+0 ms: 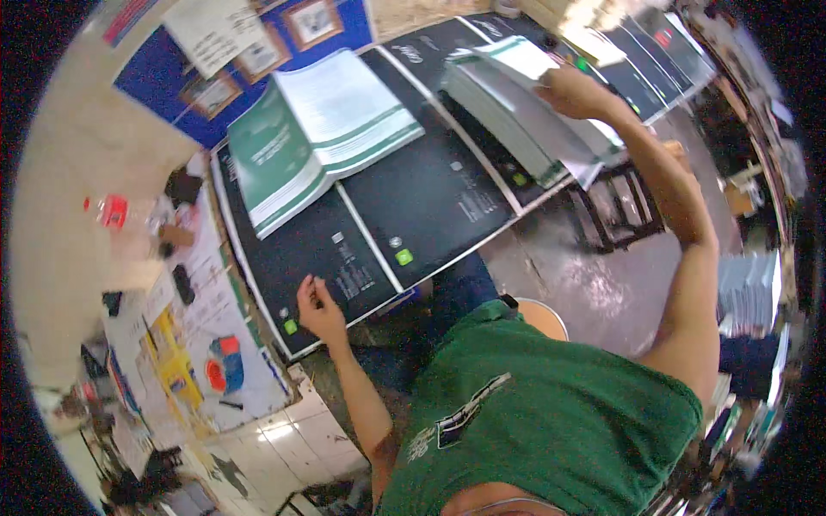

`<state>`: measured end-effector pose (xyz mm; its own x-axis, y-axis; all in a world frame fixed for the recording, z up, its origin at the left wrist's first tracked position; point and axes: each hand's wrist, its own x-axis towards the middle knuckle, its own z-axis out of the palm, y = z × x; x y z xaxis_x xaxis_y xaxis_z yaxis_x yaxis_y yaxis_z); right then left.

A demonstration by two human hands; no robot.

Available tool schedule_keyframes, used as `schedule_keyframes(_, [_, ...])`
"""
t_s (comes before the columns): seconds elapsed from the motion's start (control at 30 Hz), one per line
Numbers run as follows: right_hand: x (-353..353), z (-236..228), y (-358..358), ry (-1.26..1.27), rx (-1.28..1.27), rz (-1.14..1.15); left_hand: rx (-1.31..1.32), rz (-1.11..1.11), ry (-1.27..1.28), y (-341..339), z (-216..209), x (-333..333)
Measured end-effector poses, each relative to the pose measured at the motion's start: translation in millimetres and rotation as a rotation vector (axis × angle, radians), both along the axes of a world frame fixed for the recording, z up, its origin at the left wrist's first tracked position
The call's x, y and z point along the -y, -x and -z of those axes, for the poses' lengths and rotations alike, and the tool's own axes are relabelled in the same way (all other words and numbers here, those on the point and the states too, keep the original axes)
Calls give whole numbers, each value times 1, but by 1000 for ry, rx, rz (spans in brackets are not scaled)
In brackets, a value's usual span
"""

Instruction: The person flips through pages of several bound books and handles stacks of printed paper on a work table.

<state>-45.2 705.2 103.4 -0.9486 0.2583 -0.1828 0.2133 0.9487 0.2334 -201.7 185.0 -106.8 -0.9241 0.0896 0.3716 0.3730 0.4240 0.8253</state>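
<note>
My right hand (pixel 575 93) is over a thick stack of paper (pixel 503 116) on the right part of the table. Its fingers are curled closed at the edge of a loose greyish sheet (pixel 555 129), whose near corner hangs past the stack. My left hand (pixel 320 311) is near the table's front edge, loosely bent with its fingers apart and nothing in it. Beyond it, green-and-white printed covers or booklets (pixel 275 159) lie in a pile, partly opened out, with a white panel (pixel 348 112) on the right.
The table (pixel 430 185) is topped with black printed boards with white seams. At left, a lower paper-covered surface (pixel 206 310) bears a red-and-blue tape roll (pixel 224 365) and a red-labelled bottle (pixel 112 211). A dark stool (pixel 615 211) stands past the table's front edge. Blue board with framed pictures (pixel 314 21) is behind.
</note>
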Motion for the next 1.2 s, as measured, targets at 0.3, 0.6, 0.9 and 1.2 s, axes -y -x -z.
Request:
schedule_keyframes(0.3, [91,-165,-20,-182,-633,-264,272,294,-212,-4,-59,-40])
schedule_keyframes(0.6, [193,-241,-62,247,-981,-278,490,641,-344,-34,-80,-120])
schedule_keyframes(0.9, [42,-201,75,709,-601,-134,310,295,-465,37,-155,-32])
schedule_keyframes(1.2, [41,-105,215,395,-596,-494,-367,77,480,229,-228,16])
